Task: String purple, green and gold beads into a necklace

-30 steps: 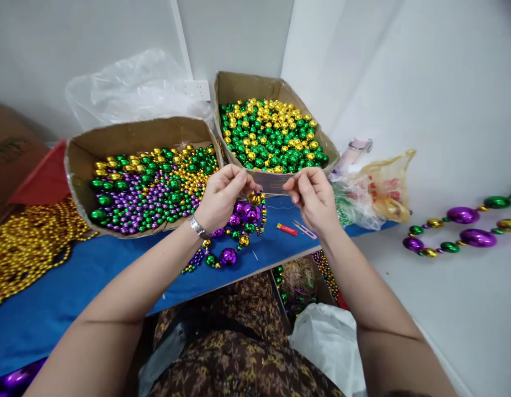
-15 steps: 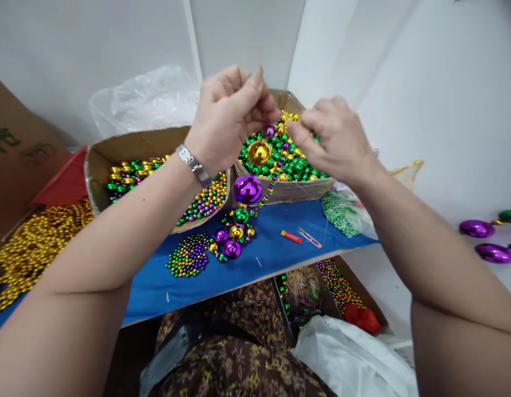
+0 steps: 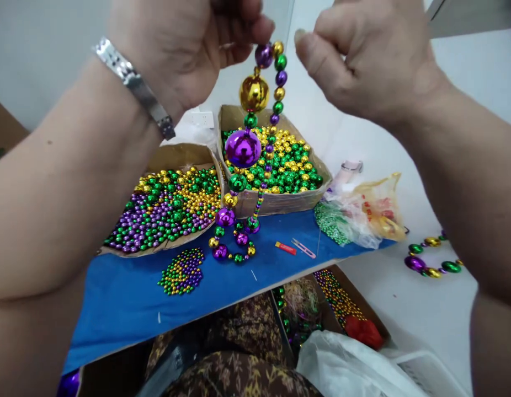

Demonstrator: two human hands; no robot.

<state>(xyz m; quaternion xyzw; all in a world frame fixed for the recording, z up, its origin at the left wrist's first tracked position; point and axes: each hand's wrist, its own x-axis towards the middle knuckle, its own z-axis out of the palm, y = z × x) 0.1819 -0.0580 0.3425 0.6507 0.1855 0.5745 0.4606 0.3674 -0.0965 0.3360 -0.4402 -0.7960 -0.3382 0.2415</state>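
Note:
My left hand, at the top of the view with a silver watch band on its wrist, pinches a string of beads. Purple, gold and green beads of mixed sizes hang from its fingertips in two lengths, the lower end looping near the blue cloth. To the right, my right hand is closed with thumb against fingers. Whatever it grips is too fine or hidden to make out. Another loop of beads shows beside my right forearm; where it hangs from is hidden.
Two cardboard boxes of loose beads, a left one and a right one, stand on the blue cloth. A small bead pile, a red lighter-like item, pink thread snips and plastic bags lie around.
Both hands have risen and moved closer to the camera, lifting the string of beads higher. The bead loop at the right has swung inward toward my forearm.

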